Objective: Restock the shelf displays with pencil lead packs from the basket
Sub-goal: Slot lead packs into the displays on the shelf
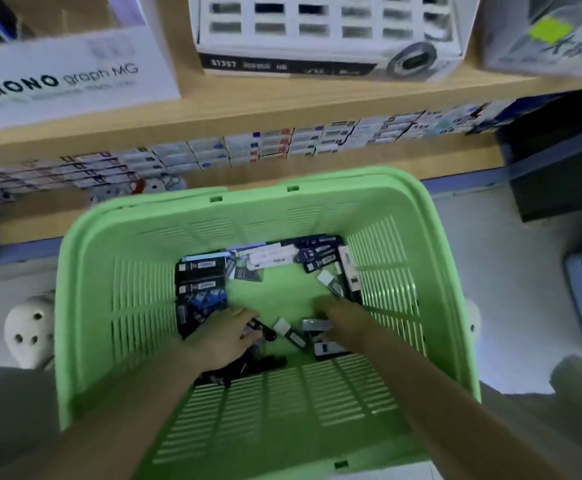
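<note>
A light green slotted basket [85, 306] sits on the floor below me, holding several small pencil lead packs [201, 275], black, white and blue, spread along its bottom. Both my arms reach down into it. My left hand [225, 332] is at the bottom left, fingers curled round a black pack [265, 332]. My right hand [343, 315] is at the bottom right, among black and white packs [294, 336]; its fingers are hidden, so its grip cannot be told. The wooden shelf [317, 109] beyond carries rows of lead packs [258, 147].
White display boxes stand on the upper shelf: a "MONO graph MG" box [67, 74] at left, a slotted one [324, 32] in the middle. A dark box [559, 168] sits at the right. A white shoe [29, 327] shows left of the basket.
</note>
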`<state>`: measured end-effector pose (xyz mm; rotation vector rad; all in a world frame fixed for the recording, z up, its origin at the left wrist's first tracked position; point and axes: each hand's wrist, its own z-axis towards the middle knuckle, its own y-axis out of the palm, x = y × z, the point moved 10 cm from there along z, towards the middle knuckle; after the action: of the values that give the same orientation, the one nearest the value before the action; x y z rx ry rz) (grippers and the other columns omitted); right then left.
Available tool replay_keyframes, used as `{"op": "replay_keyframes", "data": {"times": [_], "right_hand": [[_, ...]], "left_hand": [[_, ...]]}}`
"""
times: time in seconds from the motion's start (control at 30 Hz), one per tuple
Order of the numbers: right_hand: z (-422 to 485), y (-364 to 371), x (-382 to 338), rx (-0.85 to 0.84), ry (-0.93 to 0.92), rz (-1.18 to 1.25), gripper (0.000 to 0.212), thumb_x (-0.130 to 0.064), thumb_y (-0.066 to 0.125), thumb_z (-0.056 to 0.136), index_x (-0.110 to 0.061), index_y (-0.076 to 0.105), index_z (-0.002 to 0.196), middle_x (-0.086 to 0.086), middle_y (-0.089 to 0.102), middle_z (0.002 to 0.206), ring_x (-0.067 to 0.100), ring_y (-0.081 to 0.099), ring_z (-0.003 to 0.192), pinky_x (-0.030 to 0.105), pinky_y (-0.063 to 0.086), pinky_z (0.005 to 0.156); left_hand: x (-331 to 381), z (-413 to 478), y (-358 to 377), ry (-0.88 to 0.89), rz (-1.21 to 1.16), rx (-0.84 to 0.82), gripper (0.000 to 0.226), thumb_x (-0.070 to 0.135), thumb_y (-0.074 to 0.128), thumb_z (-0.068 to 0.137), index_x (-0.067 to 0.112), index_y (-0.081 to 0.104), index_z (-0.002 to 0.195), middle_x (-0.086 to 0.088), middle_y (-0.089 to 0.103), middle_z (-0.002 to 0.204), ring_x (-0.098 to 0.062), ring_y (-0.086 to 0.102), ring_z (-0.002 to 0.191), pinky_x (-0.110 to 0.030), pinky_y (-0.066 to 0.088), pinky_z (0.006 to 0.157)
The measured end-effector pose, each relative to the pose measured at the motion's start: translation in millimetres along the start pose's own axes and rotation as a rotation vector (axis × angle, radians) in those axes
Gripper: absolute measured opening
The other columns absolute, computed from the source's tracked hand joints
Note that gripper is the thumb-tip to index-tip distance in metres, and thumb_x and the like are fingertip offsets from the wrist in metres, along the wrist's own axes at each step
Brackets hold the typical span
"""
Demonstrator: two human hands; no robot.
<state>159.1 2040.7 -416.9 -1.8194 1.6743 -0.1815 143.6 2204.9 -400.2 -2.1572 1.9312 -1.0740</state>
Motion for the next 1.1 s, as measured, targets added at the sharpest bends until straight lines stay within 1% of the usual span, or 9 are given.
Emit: {"op": "replay_keyframes", "data": {"times": [0.2, 0.4, 0.5, 0.57, 0.63, 0.73, 0.83, 0.97, 1.1], "right_hand": [[10, 24, -5, -0.124, -0.051, -0.077, 0.027, -0.01, 0.057, 0.089, 0.0, 0.058, 0.114, 0.014, 0.056, 0.117, 0.031, 0.053, 0.113, 0.02, 0.046, 0.076], [10, 23, -11, -0.161, -0.061, 0.116, 0.024, -0.005, 0.062, 0.086, 0.008, 0.06, 0.105, 0.016, 0.064, 0.113, 0.023, 0.063, 0.107, 0.03, 0.053, 0.081], [6, 23, -3, -0.235, 0.01, 0.128, 0.005, -0.007, 0.067, 0.083, -0.005, 0.062, 0.08, -0.005, 0.064, 0.086, -0.006, 0.056, 0.078, 0.004, 0.038, 0.057], [7, 26, 3, -0.264, 0.037, 0.194, 0.031, -0.001, 0.06, 0.086, -0.017, 0.046, 0.063, -0.016, 0.046, 0.067, -0.013, 0.043, 0.055, 0.004, 0.031, 0.047], [8, 26, 9, -0.246, 0.049, 0.159, 0.021, -0.001, 0.056, 0.088, -0.012, 0.054, 0.071, -0.013, 0.054, 0.073, -0.012, 0.049, 0.065, 0.004, 0.032, 0.051], [6, 19, 2, -0.203, 0.024, 0.157, 0.019, -0.015, 0.055, 0.093, -0.003, 0.062, 0.105, 0.01, 0.063, 0.105, 0.019, 0.059, 0.099, 0.021, 0.04, 0.073], [6, -1, -13, -0.076, -0.017, 0.265, 0.016, -0.025, 0.052, 0.096, -0.011, 0.054, 0.087, 0.001, 0.054, 0.082, 0.012, 0.053, 0.075, 0.02, 0.035, 0.063], [4, -37, -40, 0.148, -0.017, 0.724, 0.026, -0.022, 0.059, 0.091, -0.024, 0.049, 0.068, -0.009, 0.049, 0.063, 0.003, 0.047, 0.055, 0.017, 0.037, 0.055], [-8, -59, -77, 0.287, -0.105, 1.036, 0.015, -0.012, 0.065, 0.087, -0.012, 0.065, 0.101, -0.005, 0.067, 0.09, 0.004, 0.063, 0.081, 0.014, 0.051, 0.075]], "left_hand": [[2, 8, 2, 0.091, 0.203, 0.111, 0.048, 0.045, 0.04, 0.097, 0.022, 0.039, 0.14, 0.003, 0.038, 0.136, -0.015, 0.029, 0.127, -0.029, 0.022, 0.104], [9, 22, -4, 0.138, 0.279, 0.154, 0.031, 0.035, 0.049, 0.096, 0.021, 0.048, 0.123, 0.002, 0.04, 0.121, -0.017, 0.032, 0.113, -0.027, 0.023, 0.089], [7, 25, -2, 0.133, 0.287, 0.163, 0.022, 0.025, 0.052, 0.095, 0.022, 0.05, 0.116, 0.003, 0.043, 0.121, -0.016, 0.033, 0.111, -0.027, 0.023, 0.087], [7, 25, 0, 0.137, 0.275, 0.168, 0.021, 0.023, 0.053, 0.095, 0.022, 0.051, 0.115, 0.006, 0.048, 0.12, -0.015, 0.035, 0.109, -0.026, 0.02, 0.084], [8, 23, -5, 0.136, 0.211, 0.196, 0.019, 0.027, 0.05, 0.096, 0.021, 0.052, 0.114, 0.008, 0.05, 0.116, -0.014, 0.037, 0.108, -0.026, 0.02, 0.083], [2, 15, -26, 0.046, -0.043, 0.346, 0.012, 0.028, 0.045, 0.098, 0.018, 0.049, 0.104, 0.003, 0.055, 0.099, -0.016, 0.046, 0.094, -0.027, 0.026, 0.079], [-16, 10, -31, -0.135, -0.555, 0.422, 0.007, 0.019, 0.039, 0.1, 0.013, 0.04, 0.103, -0.009, 0.052, 0.077, -0.022, 0.049, 0.07, -0.029, 0.035, 0.061], [-8, 1, -14, -0.304, -1.15, 0.279, 0.061, 0.034, 0.04, 0.1, 0.009, 0.013, 0.149, -0.011, 0.045, 0.135, -0.023, 0.052, 0.113, -0.038, 0.035, 0.098], [6, -4, -12, -0.274, -1.372, 0.244, 0.078, 0.057, 0.04, 0.087, 0.02, 0.014, 0.151, 0.003, 0.031, 0.151, -0.014, 0.043, 0.129, -0.034, 0.036, 0.105]]}}
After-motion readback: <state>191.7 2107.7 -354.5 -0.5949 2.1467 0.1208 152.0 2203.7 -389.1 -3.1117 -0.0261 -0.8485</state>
